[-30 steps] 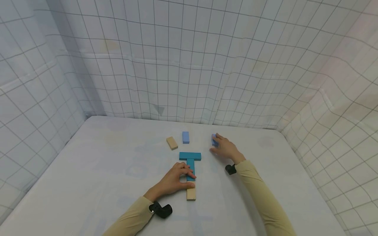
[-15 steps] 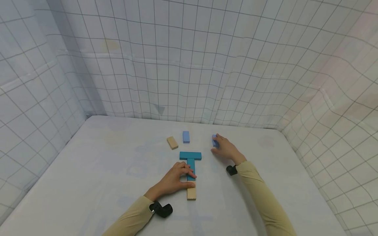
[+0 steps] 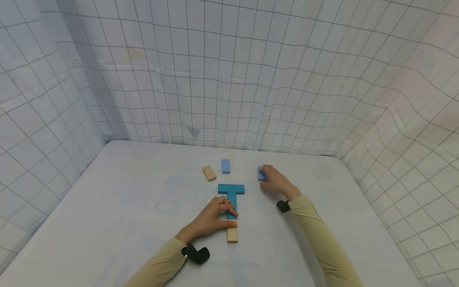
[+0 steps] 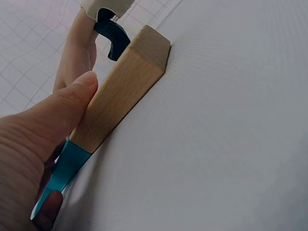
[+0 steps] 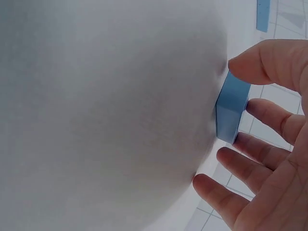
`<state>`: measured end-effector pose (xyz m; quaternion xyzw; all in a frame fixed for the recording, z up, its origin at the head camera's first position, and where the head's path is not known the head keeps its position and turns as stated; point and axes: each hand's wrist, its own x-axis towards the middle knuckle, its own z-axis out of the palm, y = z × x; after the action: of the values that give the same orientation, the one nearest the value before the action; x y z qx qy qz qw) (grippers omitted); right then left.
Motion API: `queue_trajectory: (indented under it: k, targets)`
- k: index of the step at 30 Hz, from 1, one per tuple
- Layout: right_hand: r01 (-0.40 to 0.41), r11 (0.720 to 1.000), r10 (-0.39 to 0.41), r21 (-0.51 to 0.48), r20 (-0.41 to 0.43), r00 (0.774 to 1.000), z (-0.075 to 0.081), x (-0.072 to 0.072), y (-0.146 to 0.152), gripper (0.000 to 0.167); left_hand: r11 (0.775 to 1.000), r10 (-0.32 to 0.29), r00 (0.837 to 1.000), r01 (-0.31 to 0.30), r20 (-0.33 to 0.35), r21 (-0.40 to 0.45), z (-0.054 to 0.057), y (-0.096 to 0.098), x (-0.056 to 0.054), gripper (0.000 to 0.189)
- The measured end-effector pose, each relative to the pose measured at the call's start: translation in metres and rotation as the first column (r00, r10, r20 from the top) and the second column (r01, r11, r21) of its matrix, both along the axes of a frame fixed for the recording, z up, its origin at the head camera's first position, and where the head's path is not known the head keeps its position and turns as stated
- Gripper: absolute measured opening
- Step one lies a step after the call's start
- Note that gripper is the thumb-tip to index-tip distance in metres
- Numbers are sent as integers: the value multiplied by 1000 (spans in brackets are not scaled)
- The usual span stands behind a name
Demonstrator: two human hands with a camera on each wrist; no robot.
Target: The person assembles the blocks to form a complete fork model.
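A light blue rectangular block sits in a right-hand pinch while the left hand spans two blocks in a row.

The right hand has its thumb and forefinger narrowed on the block, its other fingers spread, at the tabletop's far right of centre; the left hand lays its thumb on a tan wooden rectangular block and curls its fingers over a teal rectangular block touching that block's far end; a second teal block lies crosswise at the stem's top, a second light blue block and a tilted second tan block lie beyond it on the white-covered table, and white grid-patterned cloth hangs behind.
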<state>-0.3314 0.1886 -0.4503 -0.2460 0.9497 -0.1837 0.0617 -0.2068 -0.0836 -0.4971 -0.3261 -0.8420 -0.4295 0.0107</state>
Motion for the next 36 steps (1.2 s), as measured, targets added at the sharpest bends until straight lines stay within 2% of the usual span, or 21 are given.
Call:
queue_trajectory:
  k: [9,21,36]
  targets:
    - [-15,999,13,-39,-59,998,0,6,1,42,1000,5,1000,-5,7,0,-1,0,0,29]
    - [-8,999,6,-52,-48,999,-2,8,4,43,1000,1,1000,-1,11,3,0,1,0,29]
    - [-32,998,26,-54,-103,994,-1,16,1,44,1000,15,1000,-15,14,1,0,1,0,28]
